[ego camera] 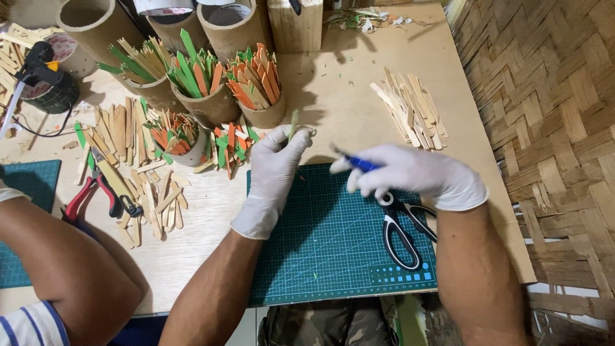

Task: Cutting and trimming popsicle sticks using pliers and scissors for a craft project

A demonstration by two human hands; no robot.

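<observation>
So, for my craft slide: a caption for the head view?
Gloved left hand holds a thin green stick; right hand grips a blue tool over a cutting mat.

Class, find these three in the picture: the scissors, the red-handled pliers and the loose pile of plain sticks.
scissors [402, 238], head view, on the black handle loops.
red-handled pliers [86, 195], head view, on a red handle.
pile of plain sticks [412, 110], head view, middle of the pile.

Wooden table [333, 109], green cutting mat [320, 237], loose sticks [413, 112], scissors [403, 234]

Bright even light from above, soft shadows cast right of the cardboard tubes [218, 29] on the desk [346, 96], sharp focus, slight wide-angle bending towards the edges
</observation>
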